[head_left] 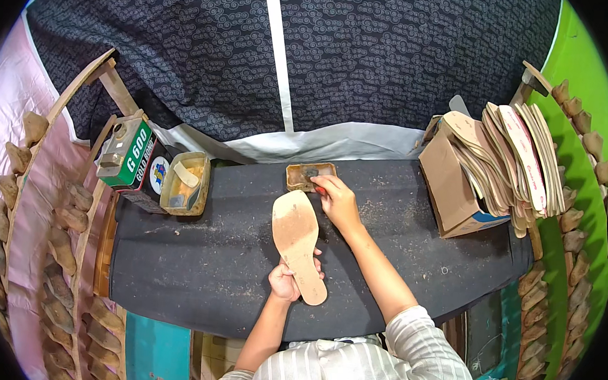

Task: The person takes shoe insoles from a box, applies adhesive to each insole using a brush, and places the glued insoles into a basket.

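Observation:
My left hand (pixel 285 281) is closed around the narrow heel end of a tan shoe insole (pixel 296 224). The insole is tilted over the table, its broad toe end pointing away from me and its face up, with a brownish patch near the toe. My right hand (pixel 339 205) reaches to the small shallow tray (pixel 293 180) just beyond the toe end. Its fingers are pinched on a small tool with a red handle (pixel 321 189); the rest of the tool is mostly hidden. Something dark lies inside the tray beside the fingertips.
At the left of the dark-covered table (pixel 209 268) stand a green and black metal can (pixel 135 159) and a yellowish tub (pixel 199 201) holding scraper-like pieces. A cardboard box (pixel 451 181) packed with insoles (pixel 511 157) stands right. Wooden shoe lasts (pixel 64 248) line racks on both sides.

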Tool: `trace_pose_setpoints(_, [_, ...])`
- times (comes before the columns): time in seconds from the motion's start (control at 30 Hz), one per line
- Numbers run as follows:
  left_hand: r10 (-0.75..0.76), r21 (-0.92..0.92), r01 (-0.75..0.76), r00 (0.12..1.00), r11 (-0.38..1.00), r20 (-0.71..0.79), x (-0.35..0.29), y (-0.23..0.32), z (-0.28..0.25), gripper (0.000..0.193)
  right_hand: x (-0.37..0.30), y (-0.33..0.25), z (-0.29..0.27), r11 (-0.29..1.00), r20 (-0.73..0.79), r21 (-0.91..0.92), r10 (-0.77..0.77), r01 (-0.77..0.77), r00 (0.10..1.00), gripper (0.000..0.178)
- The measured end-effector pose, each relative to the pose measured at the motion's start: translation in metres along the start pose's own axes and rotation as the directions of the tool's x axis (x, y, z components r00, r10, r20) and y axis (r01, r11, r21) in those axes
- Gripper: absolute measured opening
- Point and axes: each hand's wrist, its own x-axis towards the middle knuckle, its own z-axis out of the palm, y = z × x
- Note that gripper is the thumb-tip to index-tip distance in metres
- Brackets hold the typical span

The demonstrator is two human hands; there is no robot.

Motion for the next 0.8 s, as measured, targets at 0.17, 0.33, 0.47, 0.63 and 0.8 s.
trace_pose_setpoints(0.17, [0.034,0.037,-0.034,0.999,0.999,0.001,0.001,0.000,0.000,0.073,-0.009,-0.003,-0.003,1.000,-0.076,-0.021,0.013,-0.015,0.997,0.028])
trace_pose_setpoints(0.33, [0.019,0.046,-0.020,1.000,0.999,0.020,0.001,0.001,0.002,0.066,-0.007,-0.003,-0.016,0.999,-0.083,-0.050,-0.009,0.005,0.997,0.036])
trace_pose_setpoints(0.47, [0.019,0.079,-0.016,0.999,0.997,-0.038,0.001,-0.001,0.000,0.079,-0.009,-0.033,-0.038,0.999,-0.169,-0.019,-0.029,0.026,0.985,0.038])
trace_pose_setpoints(0.63, [0.037,0.104,-0.025,0.993,0.994,-0.115,0.001,-0.003,0.003,0.079,-0.023,-0.089,-0.064,0.978,-0.177,-0.019,-0.208,0.208,0.962,0.038])
trace_pose_setpoints(0.8, [0.156,0.233,-0.110,0.970,0.966,-0.188,0.000,-0.005,0.017,0.066,-0.030,-0.106,-0.059,0.924,-0.118,0.066,-0.368,0.377,0.922,0.030])
